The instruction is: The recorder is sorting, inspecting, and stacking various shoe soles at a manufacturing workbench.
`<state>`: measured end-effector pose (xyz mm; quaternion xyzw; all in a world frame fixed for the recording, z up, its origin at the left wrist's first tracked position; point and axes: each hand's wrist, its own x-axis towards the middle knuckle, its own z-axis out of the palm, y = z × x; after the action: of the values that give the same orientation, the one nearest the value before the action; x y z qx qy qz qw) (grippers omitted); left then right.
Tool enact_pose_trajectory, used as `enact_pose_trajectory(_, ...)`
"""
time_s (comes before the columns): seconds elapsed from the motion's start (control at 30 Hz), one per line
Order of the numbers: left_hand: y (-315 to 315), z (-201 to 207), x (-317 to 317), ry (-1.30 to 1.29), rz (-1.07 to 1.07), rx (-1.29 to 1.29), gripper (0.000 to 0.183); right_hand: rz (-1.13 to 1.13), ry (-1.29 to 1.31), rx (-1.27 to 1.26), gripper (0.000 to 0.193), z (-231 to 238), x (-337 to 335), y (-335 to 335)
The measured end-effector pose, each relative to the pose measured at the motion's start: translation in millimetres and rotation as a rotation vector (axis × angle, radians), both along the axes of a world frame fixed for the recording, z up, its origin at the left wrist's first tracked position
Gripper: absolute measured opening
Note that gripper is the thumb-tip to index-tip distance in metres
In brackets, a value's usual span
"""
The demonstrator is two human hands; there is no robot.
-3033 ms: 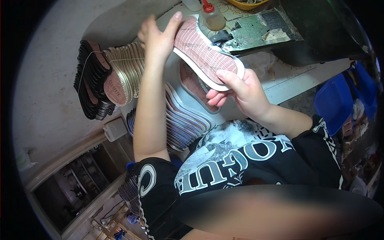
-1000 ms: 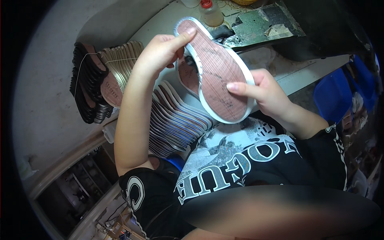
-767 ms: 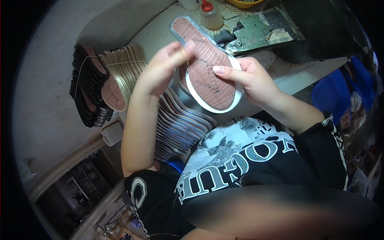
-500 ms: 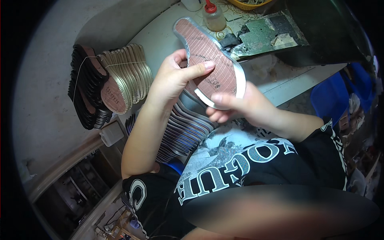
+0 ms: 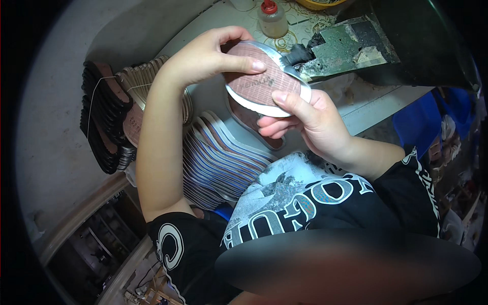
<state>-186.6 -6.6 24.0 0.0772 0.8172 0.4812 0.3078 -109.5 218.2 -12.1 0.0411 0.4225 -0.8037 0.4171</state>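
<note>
Both my hands hold a shoe insole (image 5: 249,85) with a brown lined face, handwriting on it and a white-silver rim. My left hand (image 5: 216,57) grips its far-left part, thumb flat on the face and fingers behind it. With thumb on top and fingers beneath, my right hand (image 5: 316,114) pinches the near-right edge. The insole's far-right rim meets the small dark head (image 5: 298,55) of a worn green machine (image 5: 351,43); whether they press together I cannot tell. Below my hands, another brown insole (image 5: 246,114) lies on the table, partly hidden.
A long row of insoles (image 5: 216,157) stands near my left forearm. Tied bundles of black insoles (image 5: 101,109) and cream-gold insoles (image 5: 136,80) lean at the left. Beyond are a red-capped bottle (image 5: 273,21), loose rubber bands (image 5: 285,43) and a yellow bowl (image 5: 320,5). Blue containers (image 5: 422,119) hang right.
The insole has turned and tilted, and its rim now sits at the machine's dark head. My left hand has moved up and left, its wrist bending over; my right hand has risen slightly.
</note>
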Motion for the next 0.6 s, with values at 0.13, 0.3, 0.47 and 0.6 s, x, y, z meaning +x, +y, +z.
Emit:
enact_pose_trajectory(0.13, -0.7, 4.6, 8.2, -0.063, 0.069, -0.095, 0.04, -0.026, -0.038, 0.005, 0.039, 0.1, -5.2, 1.3)
enact_pose_trajectory(0.3, 3.1, 7.3, 36.0, -0.127, 0.244, -0.085, 0.036, -0.033, -0.04, -0.011, 0.039, 3.6, -7.9, 2.7)
enact_pose_trajectory(0.47, 10.4, 5.8, 55.2, -0.053, 0.295, -0.151, 0.035, -0.012, 0.037, 0.0, 0.04, -5.1, -12.4, 2.3)
enact_pose_trajectory(0.6, -0.2, -1.5, 59.7, -0.062, 0.351, -0.084, 0.036, -0.004, 0.053, -0.013, 0.044, -0.5, -14.2, -5.7)
